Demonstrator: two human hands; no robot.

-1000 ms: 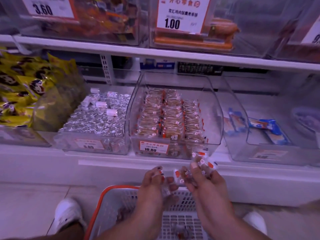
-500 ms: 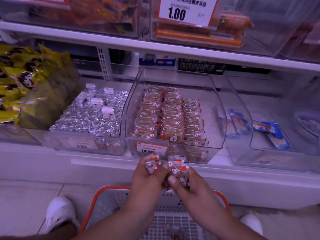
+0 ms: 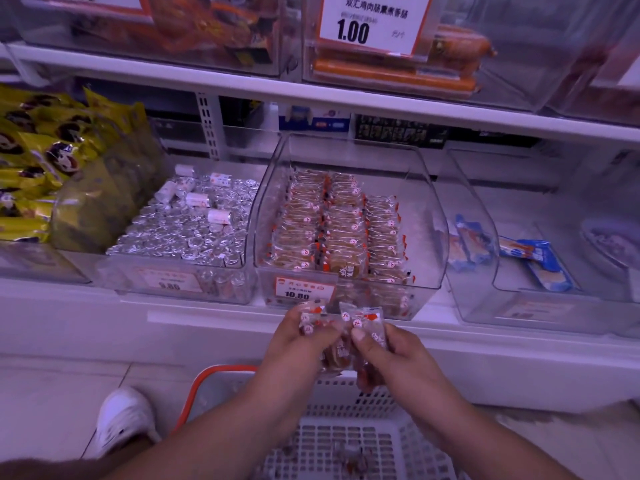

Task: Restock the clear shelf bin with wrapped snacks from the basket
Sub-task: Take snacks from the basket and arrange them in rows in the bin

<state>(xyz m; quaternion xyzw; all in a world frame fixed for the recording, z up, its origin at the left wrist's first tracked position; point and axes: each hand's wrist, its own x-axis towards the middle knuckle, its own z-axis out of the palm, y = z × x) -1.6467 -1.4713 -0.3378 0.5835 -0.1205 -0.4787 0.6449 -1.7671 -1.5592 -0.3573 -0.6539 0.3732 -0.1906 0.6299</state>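
Just below the clear shelf bin [image 3: 349,271], your left hand [image 3: 298,344] and right hand [image 3: 398,355] meet over the basket [image 3: 346,441], fingers curled round a shared bunch of wrapped snacks [image 3: 346,327]. Rows of like snacks fill the bin's left and middle; its right side lies bare. A few more packets lie in the basket.

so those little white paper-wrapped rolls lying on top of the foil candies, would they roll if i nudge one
Probably yes: the white rolls look cylindrical and lie on their sides. They likely won't travel far, since the foil-wrapped candies beneath form a bumpy bed. They seem light, being small.
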